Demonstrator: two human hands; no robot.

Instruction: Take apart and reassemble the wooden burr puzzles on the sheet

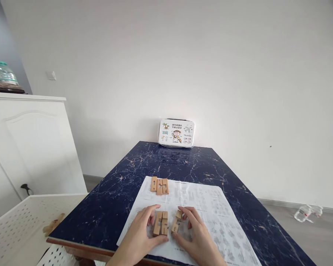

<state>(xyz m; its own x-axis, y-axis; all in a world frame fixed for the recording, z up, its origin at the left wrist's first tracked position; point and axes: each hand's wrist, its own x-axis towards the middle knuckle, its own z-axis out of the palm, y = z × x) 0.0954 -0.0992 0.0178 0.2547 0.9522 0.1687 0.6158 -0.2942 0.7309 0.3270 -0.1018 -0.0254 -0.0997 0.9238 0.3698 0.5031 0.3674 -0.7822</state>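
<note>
Two notched wooden blocks [160, 223] stand side by side on a printed white sheet [211, 207]. My left hand [144, 231] curves round their left side, its thumb at the near edge and its fingers bent. Just to the right, my right hand [194, 231] has its thumb and fingers at the two ends of another notched block [177, 221], which is tilted and bears a small mark. Farther up the sheet, three flat wooden pieces [159, 186] with cut-outs and numbers lie close together, away from both hands.
The sheet lies on a dark blue marbled table [122, 192]. A white case with cartoon prints [176, 133] leans against the wall at the far edge. At the left are a white perforated crate [13, 218] and a white cabinet [39, 147]. Plastic bottles [308, 213] lie on the floor at right.
</note>
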